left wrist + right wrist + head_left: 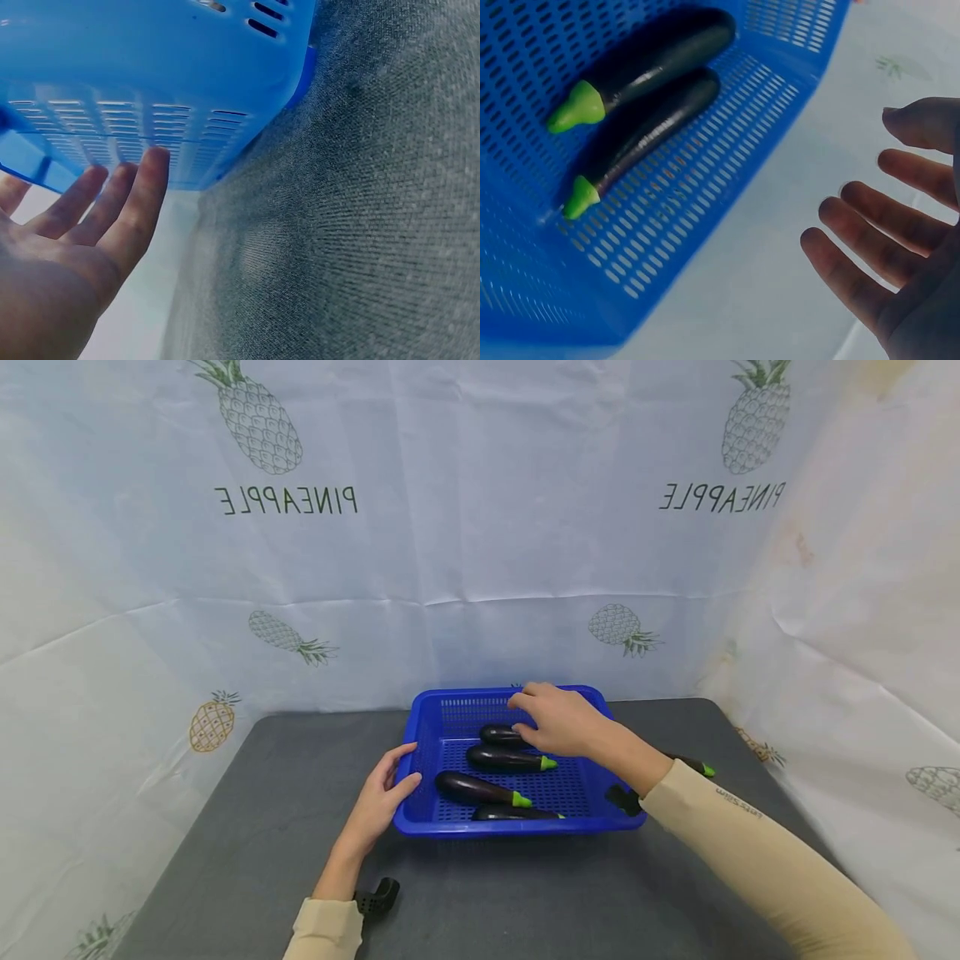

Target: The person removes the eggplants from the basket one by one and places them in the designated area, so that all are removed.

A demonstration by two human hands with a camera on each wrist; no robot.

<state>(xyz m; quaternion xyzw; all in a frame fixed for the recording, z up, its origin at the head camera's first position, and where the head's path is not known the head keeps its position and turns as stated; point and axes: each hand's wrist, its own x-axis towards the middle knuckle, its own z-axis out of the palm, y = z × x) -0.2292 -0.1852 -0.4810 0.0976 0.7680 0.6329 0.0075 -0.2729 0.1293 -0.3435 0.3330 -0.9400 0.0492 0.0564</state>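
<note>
A blue plastic basket (517,828) with slotted walls holds several dark eggplants (506,758) with green caps, lying roughly side by side. My left hand (378,797) is at the basket's left side, its fingertips right at the slotted outer wall (172,120) in the left wrist view. Over the far right part of the basket is my right hand (558,718), fingers spread and nothing between them. It covers the cap end of the farthest eggplant (497,733) in the head view. Two eggplants (667,64) show inside the basket in the right wrist view.
Another eggplant (697,766) lies on the table right of the basket, partly hidden by my right forearm. The dark grey table (315,777) is bordered at the back and sides by a white cloth (465,552) printed with pineapples.
</note>
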